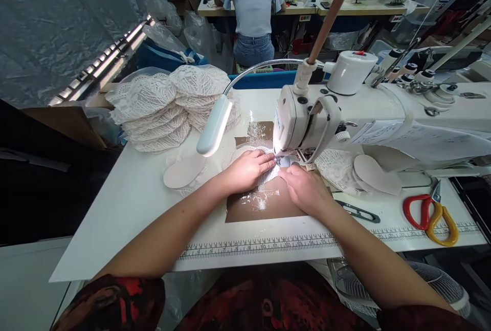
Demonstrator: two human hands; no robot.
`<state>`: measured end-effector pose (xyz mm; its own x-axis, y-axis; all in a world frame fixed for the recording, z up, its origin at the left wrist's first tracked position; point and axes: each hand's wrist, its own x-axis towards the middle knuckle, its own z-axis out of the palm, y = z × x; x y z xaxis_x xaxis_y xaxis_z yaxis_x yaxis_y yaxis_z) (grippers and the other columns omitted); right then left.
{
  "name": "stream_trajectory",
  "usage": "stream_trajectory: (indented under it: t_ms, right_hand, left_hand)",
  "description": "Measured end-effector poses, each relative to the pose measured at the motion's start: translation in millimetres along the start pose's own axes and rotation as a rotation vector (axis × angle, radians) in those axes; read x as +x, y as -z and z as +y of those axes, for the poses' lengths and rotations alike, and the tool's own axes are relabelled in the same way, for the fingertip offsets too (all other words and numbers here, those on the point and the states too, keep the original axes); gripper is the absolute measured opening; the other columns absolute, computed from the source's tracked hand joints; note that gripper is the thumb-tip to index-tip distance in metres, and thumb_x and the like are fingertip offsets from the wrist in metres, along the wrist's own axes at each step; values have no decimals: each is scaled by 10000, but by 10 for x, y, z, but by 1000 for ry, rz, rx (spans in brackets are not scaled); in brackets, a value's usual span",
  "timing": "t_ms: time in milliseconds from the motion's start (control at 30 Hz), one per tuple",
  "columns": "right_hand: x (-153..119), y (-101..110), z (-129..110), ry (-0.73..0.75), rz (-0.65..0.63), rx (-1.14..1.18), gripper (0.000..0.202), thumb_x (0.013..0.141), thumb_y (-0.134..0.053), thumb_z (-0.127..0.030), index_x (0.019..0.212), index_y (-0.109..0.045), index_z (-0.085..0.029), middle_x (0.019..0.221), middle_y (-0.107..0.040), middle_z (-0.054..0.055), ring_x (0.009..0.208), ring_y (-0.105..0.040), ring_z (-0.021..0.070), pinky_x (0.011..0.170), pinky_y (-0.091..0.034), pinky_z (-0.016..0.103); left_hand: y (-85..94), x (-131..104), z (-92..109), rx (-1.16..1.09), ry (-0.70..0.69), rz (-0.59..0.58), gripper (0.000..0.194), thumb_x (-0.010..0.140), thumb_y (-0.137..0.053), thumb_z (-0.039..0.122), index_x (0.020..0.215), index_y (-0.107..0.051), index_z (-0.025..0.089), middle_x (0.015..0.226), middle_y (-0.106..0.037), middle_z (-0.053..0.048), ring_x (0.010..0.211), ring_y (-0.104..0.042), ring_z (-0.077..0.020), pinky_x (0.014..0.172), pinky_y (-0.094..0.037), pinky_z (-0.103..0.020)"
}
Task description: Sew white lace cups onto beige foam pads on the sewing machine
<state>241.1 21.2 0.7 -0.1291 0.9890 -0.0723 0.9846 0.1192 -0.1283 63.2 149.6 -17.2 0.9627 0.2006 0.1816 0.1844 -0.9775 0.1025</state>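
A white lace piece (271,173) lies under the needle area of the white sewing machine (290,121), lit by a lamp. My left hand (247,170) rests on the lace just left of the needle, fingers stretched out and flat. From the right, my right hand (305,188) closes its thumb and fingers at the edge of the same lace, close to the presser foot. My fingers partly hide the foot and the lace. Beneath both hands is a brown sheet (253,205) covered with shiny clear film.
Stacked lace pieces (149,111) stand at the back left. An oval pad (184,171) lies left of my hand, and more pads (376,173) lie right. A thread snipper (358,212) and scissors (431,213) sit near the ruler tape (264,245). A person (251,8) sits ahead.
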Motion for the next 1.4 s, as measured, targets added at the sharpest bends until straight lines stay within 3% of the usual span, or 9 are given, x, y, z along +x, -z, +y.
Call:
stream_trajectory:
  t_ms: [233, 467, 767, 933, 1067, 1233, 1400]
  right_hand:
    - [-3, -109, 48, 36, 87, 14, 419, 881, -437, -120, 1232, -643, -218, 936, -648, 74, 782, -537, 197, 622, -321, 306]
    - [38, -150, 67, -6, 106, 52, 449, 891, -443, -130, 1284, -624, -248, 925, -664, 69, 818, -567, 200, 603, -336, 291]
    - [33, -239, 124, -7, 173, 158, 458, 888, -439, -106, 1262, -644, -274, 920, -684, 58, 865, -593, 193, 731, -431, 289]
    - [50, -232, 121, -29, 166, 188, 427, 896, -444, -132, 1239, -662, -263, 953, -702, 58, 865, -616, 189, 688, -441, 280]
    - [61, -207, 110, -43, 178, 195, 408, 894, -452, -146, 1218, -674, -255, 984, -716, 55, 880, -636, 192, 638, -441, 269]
    - [41, -184, 117, -20, 255, 233, 359, 904, -449, -154, 1144, -707, -224, 1040, -726, 62, 916, -652, 195, 741, -478, 275]
    - [12, -191, 131, 15, 285, 262, 343, 907, -455, -163, 1134, -704, -225, 1063, -728, 48, 928, -658, 188, 720, -482, 261]
  left_hand:
    - [-20, -41, 32, -108, -74, 75, 319, 966, -434, 151, 1208, -641, 169, 1255, -643, -133, 1087, -591, -233, 903, -501, -404]
    - [-62, -20, -68, -114, -87, 95, 341, 924, -448, 96, 1198, -647, 139, 1279, -642, -118, 1031, -600, -241, 868, -504, -397]
    - [-76, 19, -134, -81, -6, 62, 409, 850, -502, 73, 1236, -623, 136, 1168, -678, -125, 1009, -567, -267, 819, -466, -388]
    - [-92, 19, -145, -67, 26, 34, 424, 854, -521, 92, 1268, -602, 146, 1173, -667, -128, 1068, -553, -284, 846, -450, -400]
    - [-18, -7, -92, -15, 69, 36, 366, 905, -492, 144, 1253, -605, 148, 1279, -616, -131, 1151, -530, -278, 961, -421, -426]
    - [138, -87, 81, 48, 188, -31, 328, 978, -436, 305, 1166, -646, 138, 1198, -645, -136, 1005, -597, -261, 829, -487, -387]
    - [177, -117, 216, -64, 180, -34, 307, 976, -436, 296, 1088, -675, 141, 1102, -677, -98, 946, -631, -222, 784, -525, -324]
